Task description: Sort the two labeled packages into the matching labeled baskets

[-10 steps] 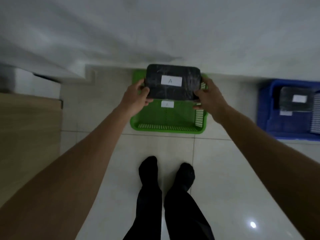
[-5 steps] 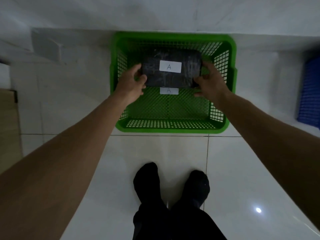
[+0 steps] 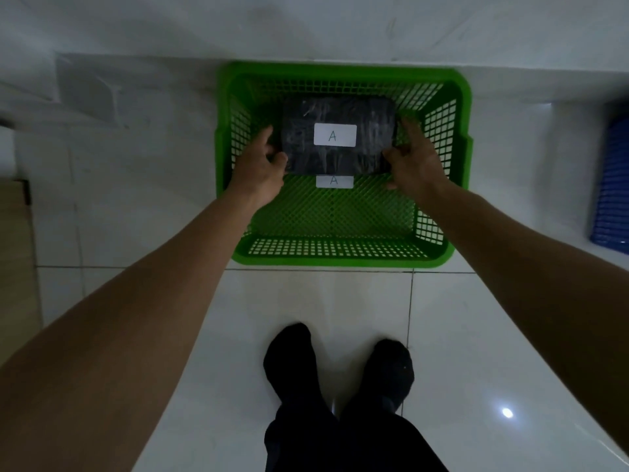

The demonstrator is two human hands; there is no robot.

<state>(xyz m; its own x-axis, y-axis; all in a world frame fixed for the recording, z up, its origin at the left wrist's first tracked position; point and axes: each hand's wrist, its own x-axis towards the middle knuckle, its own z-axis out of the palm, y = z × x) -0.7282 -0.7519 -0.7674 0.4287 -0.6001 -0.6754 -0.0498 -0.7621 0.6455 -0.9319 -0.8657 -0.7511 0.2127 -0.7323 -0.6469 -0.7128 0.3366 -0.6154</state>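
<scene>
A black wrapped package [image 3: 340,112] with a white label marked A is inside the green mesh basket [image 3: 343,258], toward its far half. My left hand [image 3: 260,165] grips its left edge and my right hand [image 3: 413,161] grips its right edge. A second white label marked A [image 3: 334,181] is stuck on the basket floor just below the package. Whether the package rests on the floor of the basket or hangs just above it I cannot tell.
The green basket stands on white floor tiles against a white wall. A blue basket [image 3: 611,199] shows at the right edge. A wooden surface [image 3: 15,267] lies at the left edge. My two feet in black socks [image 3: 337,362] stand on the tiles in front of the green basket.
Both hands have lowered the package marked A from above the green basket down into it. My view has tilted down and closer, so the blue basket has slid to the right edge.
</scene>
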